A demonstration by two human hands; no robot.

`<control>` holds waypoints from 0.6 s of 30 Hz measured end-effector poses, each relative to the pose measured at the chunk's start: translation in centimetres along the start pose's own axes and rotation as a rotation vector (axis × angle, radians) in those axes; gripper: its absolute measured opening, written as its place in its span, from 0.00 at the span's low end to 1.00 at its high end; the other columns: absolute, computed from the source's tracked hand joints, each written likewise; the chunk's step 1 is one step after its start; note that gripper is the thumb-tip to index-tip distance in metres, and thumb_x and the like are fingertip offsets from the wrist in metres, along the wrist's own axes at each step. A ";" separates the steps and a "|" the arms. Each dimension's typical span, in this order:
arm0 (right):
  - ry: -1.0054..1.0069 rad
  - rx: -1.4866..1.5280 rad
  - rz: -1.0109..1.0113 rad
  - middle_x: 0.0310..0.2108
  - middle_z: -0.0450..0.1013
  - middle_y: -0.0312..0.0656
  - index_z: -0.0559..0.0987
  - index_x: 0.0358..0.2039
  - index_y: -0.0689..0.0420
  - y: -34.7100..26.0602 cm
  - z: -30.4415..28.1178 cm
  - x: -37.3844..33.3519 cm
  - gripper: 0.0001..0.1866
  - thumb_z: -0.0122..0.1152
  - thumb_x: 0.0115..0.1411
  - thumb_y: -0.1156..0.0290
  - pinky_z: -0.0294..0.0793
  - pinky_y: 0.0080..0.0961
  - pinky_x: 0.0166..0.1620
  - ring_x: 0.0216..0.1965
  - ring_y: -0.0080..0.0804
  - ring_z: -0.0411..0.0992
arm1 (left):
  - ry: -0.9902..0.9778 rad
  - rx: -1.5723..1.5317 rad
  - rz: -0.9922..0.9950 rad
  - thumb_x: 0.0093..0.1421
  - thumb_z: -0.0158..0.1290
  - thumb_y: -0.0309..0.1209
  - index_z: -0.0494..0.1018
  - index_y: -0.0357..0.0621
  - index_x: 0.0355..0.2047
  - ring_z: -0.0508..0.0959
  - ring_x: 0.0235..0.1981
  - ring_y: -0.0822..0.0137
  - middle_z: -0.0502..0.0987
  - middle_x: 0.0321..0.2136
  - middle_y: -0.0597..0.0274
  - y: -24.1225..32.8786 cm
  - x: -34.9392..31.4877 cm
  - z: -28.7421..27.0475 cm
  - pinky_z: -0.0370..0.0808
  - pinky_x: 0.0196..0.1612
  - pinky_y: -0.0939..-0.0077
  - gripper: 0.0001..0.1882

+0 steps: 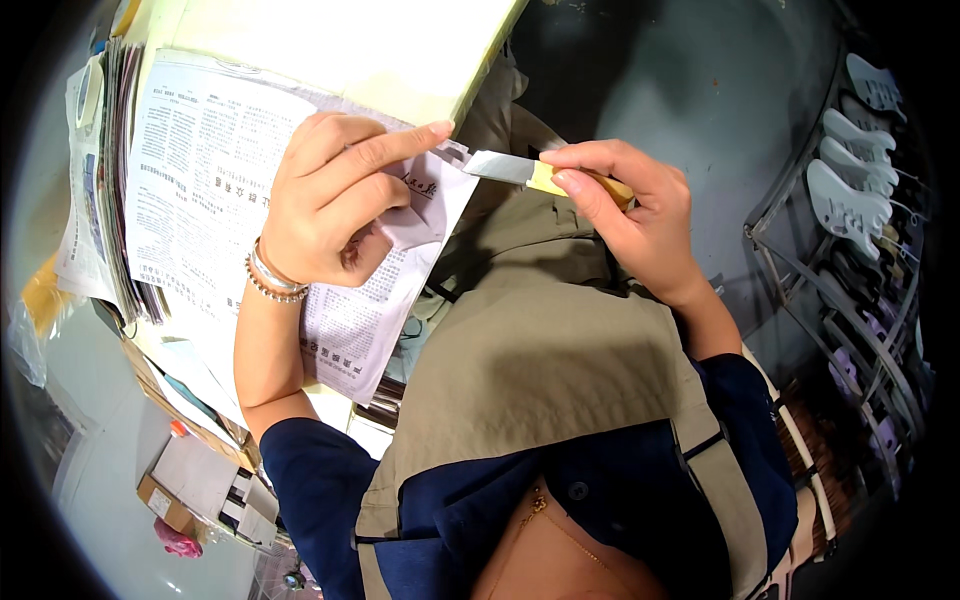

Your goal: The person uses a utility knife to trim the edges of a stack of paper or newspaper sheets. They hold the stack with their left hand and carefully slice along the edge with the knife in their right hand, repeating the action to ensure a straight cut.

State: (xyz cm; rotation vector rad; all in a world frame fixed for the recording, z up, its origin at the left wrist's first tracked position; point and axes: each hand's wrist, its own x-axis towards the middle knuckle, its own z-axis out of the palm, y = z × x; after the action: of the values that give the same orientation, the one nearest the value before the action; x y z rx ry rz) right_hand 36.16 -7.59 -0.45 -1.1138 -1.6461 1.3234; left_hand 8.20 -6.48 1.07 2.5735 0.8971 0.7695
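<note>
Pinched between the thumb and fingers of my right hand [635, 205] is a knife [505, 168] with a flat silver blade and a yellow handle. Its blade points left, and the tip meets or nearly meets the edge of a newspaper [345, 335] at the table's side. My left hand [345, 185] is over that newspaper, the index finger stretched toward its corner and the other fingers bent. Nothing shows in this hand; its thumb is mostly hidden. Another printed sheet [190, 150] lies to the left.
A pale yellow tabletop [350, 40] spreads under the papers, with a stack of papers [122, 170] at its left edge. White guitar-shaped pieces [848, 205] hang on a metal rack at the right. Boxes [185, 480] stand at lower left.
</note>
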 end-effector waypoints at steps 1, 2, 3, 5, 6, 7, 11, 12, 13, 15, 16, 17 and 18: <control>-0.005 -0.020 -0.021 0.33 0.81 0.42 0.82 0.39 0.64 -0.1 0.0 0.0 0.06 0.63 0.60 0.79 0.78 0.19 0.38 0.33 0.26 0.79 | -0.008 0.015 0.019 0.31 0.51 0.21 0.69 0.44 0.20 0.77 0.36 0.58 0.82 0.45 0.56 0.0 0.2 -0.1 0.71 0.43 0.64 0.11; -0.010 -0.039 -0.043 0.33 0.81 0.42 0.82 0.38 0.64 -0.1 -0.1 0.0 0.06 0.63 0.60 0.79 0.78 0.19 0.38 0.33 0.27 0.79 | -0.016 0.031 0.037 0.31 0.50 0.22 0.69 0.44 0.20 0.78 0.39 0.57 0.83 0.44 0.57 0.0 0.3 -0.2 0.72 0.46 0.62 0.10; -0.014 -0.085 -0.085 0.32 0.81 0.42 0.82 0.38 0.63 -0.1 -0.1 0.0 0.06 0.63 0.60 0.79 0.78 0.19 0.37 0.32 0.27 0.79 | -0.018 0.055 0.032 0.31 0.50 0.22 0.68 0.45 0.20 0.78 0.41 0.57 0.83 0.43 0.58 0.0 0.2 -0.3 0.71 0.49 0.60 0.10; -0.020 -0.178 -0.169 0.31 0.81 0.42 0.82 0.37 0.63 -0.1 -0.2 0.2 0.06 0.64 0.59 0.79 0.78 0.19 0.36 0.32 0.28 0.79 | -0.021 0.100 0.024 0.32 0.49 0.22 0.68 0.46 0.19 0.79 0.46 0.57 0.84 0.41 0.60 0.3 0.0 -0.5 0.70 0.54 0.56 0.09; -0.016 -0.186 -0.158 0.31 0.81 0.42 0.82 0.37 0.63 -0.2 -0.2 0.3 0.05 0.64 0.59 0.79 0.78 0.19 0.36 0.32 0.28 0.79 | -0.014 0.112 0.032 0.32 0.49 0.22 0.68 0.46 0.19 0.79 0.46 0.57 0.84 0.40 0.61 0.2 -0.1 -0.5 0.69 0.55 0.56 0.09; -0.011 -0.194 -0.147 0.31 0.81 0.42 0.82 0.37 0.63 -0.3 -0.2 0.3 0.05 0.64 0.59 0.79 0.78 0.19 0.35 0.32 0.28 0.79 | -0.006 0.123 0.041 0.32 0.49 0.21 0.68 0.47 0.19 0.80 0.47 0.58 0.84 0.39 0.62 0.1 -0.3 -0.4 0.69 0.56 0.56 0.09; 0.061 -0.021 -0.025 0.30 0.81 0.41 0.82 0.37 0.62 -0.2 0.1 0.1 0.05 0.64 0.60 0.78 0.78 0.19 0.35 0.31 0.27 0.79 | 0.006 0.086 0.076 0.32 0.49 0.20 0.68 0.46 0.19 0.80 0.41 0.58 0.84 0.38 0.61 0.2 -0.2 -0.4 0.72 0.50 0.59 0.09; 0.061 -0.038 -0.036 0.31 0.81 0.41 0.82 0.37 0.62 -0.2 0.0 0.2 0.05 0.64 0.60 0.78 0.78 0.19 0.35 0.31 0.27 0.79 | 0.016 0.067 0.074 0.32 0.49 0.20 0.68 0.45 0.19 0.79 0.38 0.58 0.84 0.38 0.60 0.2 -0.2 -0.3 0.72 0.47 0.60 0.09; 0.059 -0.055 -0.047 0.31 0.81 0.41 0.82 0.37 0.62 -0.3 -0.1 0.3 0.05 0.64 0.60 0.79 0.78 0.19 0.35 0.31 0.27 0.79 | 0.026 0.047 0.072 0.32 0.49 0.20 0.68 0.45 0.19 0.79 0.36 0.58 0.84 0.39 0.59 0.1 -0.3 -0.1 0.72 0.45 0.62 0.09; 0.048 -0.073 -0.056 0.31 0.81 0.42 0.82 0.38 0.63 -0.3 -0.2 0.5 0.06 0.63 0.60 0.79 0.78 0.19 0.35 0.32 0.27 0.79 | 0.045 0.009 0.052 0.31 0.49 0.19 0.68 0.44 0.19 0.76 0.32 0.58 0.83 0.39 0.57 0.2 -0.3 0.1 0.71 0.40 0.65 0.10; 0.039 -0.073 -0.054 0.31 0.81 0.42 0.82 0.38 0.63 -0.3 -0.2 0.5 0.06 0.63 0.60 0.79 0.78 0.18 0.35 0.32 0.27 0.79 | 0.052 -0.010 0.036 0.31 0.49 0.19 0.68 0.43 0.19 0.75 0.30 0.58 0.83 0.40 0.56 0.4 -0.1 0.1 0.69 0.38 0.66 0.10; 0.030 -0.071 -0.053 0.31 0.81 0.42 0.82 0.38 0.63 -0.3 -0.2 0.5 0.06 0.63 0.60 0.79 0.78 0.18 0.35 0.32 0.27 0.80 | 0.058 -0.027 0.019 0.31 0.49 0.19 0.68 0.43 0.19 0.74 0.28 0.59 0.83 0.41 0.55 0.5 0.0 0.1 0.68 0.36 0.67 0.10; 0.028 -0.068 -0.053 0.31 0.81 0.42 0.82 0.38 0.63 -0.3 -0.2 0.6 0.06 0.63 0.60 0.79 0.79 0.19 0.35 0.32 0.27 0.80 | 0.040 -0.018 0.033 0.32 0.51 0.21 0.68 0.43 0.20 0.75 0.29 0.58 0.83 0.42 0.52 0.4 -0.1 0.1 0.69 0.37 0.65 0.10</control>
State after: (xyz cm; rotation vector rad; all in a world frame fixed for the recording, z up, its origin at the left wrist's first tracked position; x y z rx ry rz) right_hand 36.08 -7.03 -0.13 -1.1160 -1.6992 1.2212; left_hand 8.33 -6.84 1.14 2.5720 0.8570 0.8379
